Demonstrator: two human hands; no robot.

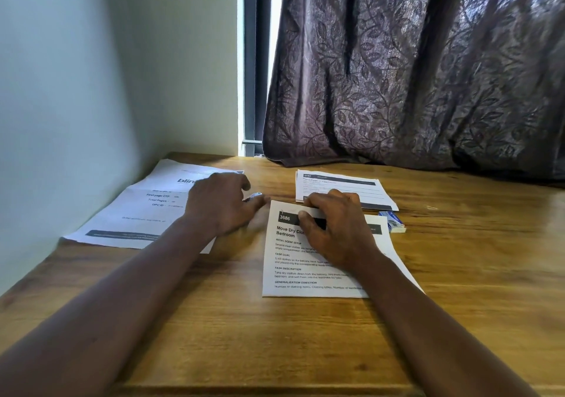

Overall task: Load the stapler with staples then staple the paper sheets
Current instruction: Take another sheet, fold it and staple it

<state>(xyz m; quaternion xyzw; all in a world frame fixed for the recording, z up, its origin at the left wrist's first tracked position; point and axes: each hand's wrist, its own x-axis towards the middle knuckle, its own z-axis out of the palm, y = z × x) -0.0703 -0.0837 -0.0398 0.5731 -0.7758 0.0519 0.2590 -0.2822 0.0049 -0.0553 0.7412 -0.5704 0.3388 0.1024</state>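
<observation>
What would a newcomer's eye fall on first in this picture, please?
Two hands meet mid-table: the right hand pinches the top edge of the printed sheet headed 3686, while the left hand curls over a small shiny object, likely the stapler. Behind, a dark leaf-patterned curtain fills the upper right.

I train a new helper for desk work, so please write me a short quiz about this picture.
1. True or false: the small blue box lies left of the left hand.
2. Which number heads the sheet under the right hand? A 3686, B 2468, C 1357.
3. Fill in: behind the table hangs a patterned ____.
Key: 1 false, it lies right of the right hand; 2 A; 3 curtain.
</observation>
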